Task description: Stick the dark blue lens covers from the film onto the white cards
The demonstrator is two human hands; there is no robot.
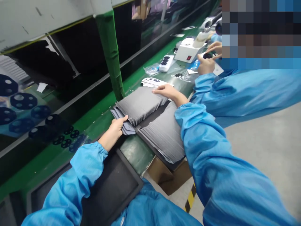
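Observation:
A long fanned row of thin grey sheets (141,105) lies on the green bench, leaning toward the left. My left hand (115,129) is closed on the near end of the row, thumb on top of a few sheets that stick out. My right hand (166,91) lies flat on the far end, fingers stretched along the top edge. A second row of the same grey sheets (164,135) sits beside it in a dark tray (171,164), partly under my right sleeve.
An empty black tray (110,188) rests by my left arm. A green post (110,53) stands behind the sheets. Beyond lie white cards (154,82), a white power strip (166,62) and a white box with a red switch (188,51). A co-worker's hands (209,58) work there. Cardboard box (166,177) sits below the bench edge.

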